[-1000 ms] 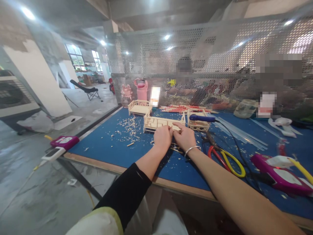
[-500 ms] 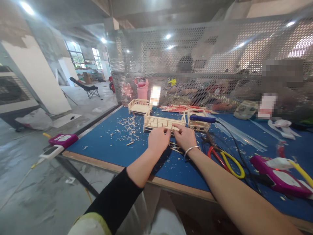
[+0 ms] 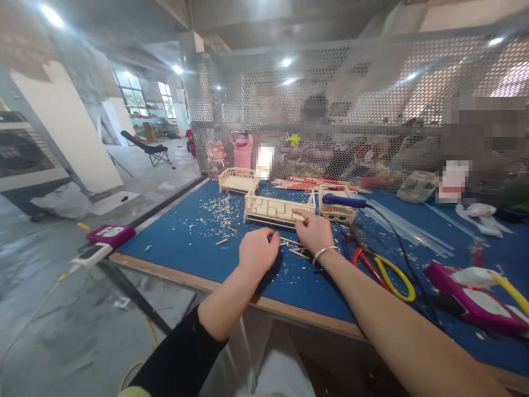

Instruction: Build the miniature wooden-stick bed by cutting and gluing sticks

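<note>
A small model frame of pale wooden sticks stands on the blue tabletop in front of me. My right hand, with a silver bangle at the wrist, pinches this frame's near right corner. My left hand is apart from the frame, low over the table, its fingers curled together. Whatever lies between those fingertips is hidden. Loose wooden sticks lie between my hands. Behind stands a second wooden model, and to the right a third one with a blue-handled corded tool across it.
Red-and-yellow-handled pliers and a purple-and-white device lie at right, near clear glue sticks. Wood chips litter the left. Another purple device sits at the left edge. A perforated metal screen closes the back, with people behind it.
My left hand has let go of the wooden frame and moved left and toward me. My right hand stays at the frame's right corner.
</note>
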A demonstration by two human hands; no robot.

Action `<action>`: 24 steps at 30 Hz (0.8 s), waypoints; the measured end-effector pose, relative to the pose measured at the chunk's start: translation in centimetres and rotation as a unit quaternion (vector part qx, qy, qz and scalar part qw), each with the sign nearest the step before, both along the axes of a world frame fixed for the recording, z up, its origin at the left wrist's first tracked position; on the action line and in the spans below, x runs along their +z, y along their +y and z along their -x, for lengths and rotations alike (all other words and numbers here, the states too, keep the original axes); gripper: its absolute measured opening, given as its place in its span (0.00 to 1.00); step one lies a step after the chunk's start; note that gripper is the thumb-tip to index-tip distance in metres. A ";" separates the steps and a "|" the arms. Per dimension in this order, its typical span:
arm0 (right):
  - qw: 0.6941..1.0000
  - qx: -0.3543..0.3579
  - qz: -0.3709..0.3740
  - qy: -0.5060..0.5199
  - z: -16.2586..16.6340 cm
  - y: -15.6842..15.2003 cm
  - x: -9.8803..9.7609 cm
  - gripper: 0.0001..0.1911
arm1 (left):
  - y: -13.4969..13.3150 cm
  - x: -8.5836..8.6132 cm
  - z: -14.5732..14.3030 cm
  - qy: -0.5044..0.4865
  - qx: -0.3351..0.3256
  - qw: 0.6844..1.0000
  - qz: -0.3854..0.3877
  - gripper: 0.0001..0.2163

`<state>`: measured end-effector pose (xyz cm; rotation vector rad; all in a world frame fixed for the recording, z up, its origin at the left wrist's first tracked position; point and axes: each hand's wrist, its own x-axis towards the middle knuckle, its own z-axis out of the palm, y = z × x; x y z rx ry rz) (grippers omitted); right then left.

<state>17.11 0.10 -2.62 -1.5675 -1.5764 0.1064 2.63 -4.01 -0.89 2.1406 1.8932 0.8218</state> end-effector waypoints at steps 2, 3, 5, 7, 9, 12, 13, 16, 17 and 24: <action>1.000 0.000 -0.002 0.002 0.0 0.0 0.0 0.23 | 0.0 0.0 -0.1 0.004 -0.001 1.000 0.002 0.14; 1.000 0.000 -0.003 0.002 0.0 0.0 -0.1 0.23 | 0.0 -0.1 -0.1 0.006 -0.003 1.000 0.002 0.14; 1.000 -0.001 -0.004 0.000 0.0 0.0 -0.1 0.23 | 0.0 -0.2 -0.2 0.011 -0.006 1.000 0.003 0.14; 1.000 -0.001 -0.008 -0.002 -0.1 0.0 -0.1 0.24 | 0.1 -0.2 -0.2 0.017 -0.007 1.000 0.004 0.14; 1.000 -0.001 -0.010 -0.003 -0.1 0.1 -0.1 0.24 | 0.1 -0.3 -0.2 0.022 -0.008 1.000 0.006 0.14; 1.000 -0.001 -0.016 -0.009 -0.1 0.1 -0.1 0.23 | 0.0 -0.3 -0.2 0.027 -0.010 1.000 0.007 0.14; 1.000 -0.002 -0.016 -0.011 0.0 0.1 -0.1 0.23 | 0.0 -0.3 -0.1 0.028 -0.010 1.000 0.008 0.14; 1.000 -0.005 -0.009 -0.011 0.0 0.0 0.0 0.24 | 0.0 -0.3 -0.1 0.030 -0.010 0.999 0.008 0.14; 1.000 -0.006 -0.006 -0.011 0.0 0.0 0.0 0.24 | 0.0 -0.3 -0.1 0.029 -0.011 0.999 0.008 0.14; 1.000 -0.006 -0.006 -0.015 0.0 0.0 0.0 0.24 | 0.0 -0.3 -0.2 0.032 -0.013 0.999 0.014 0.14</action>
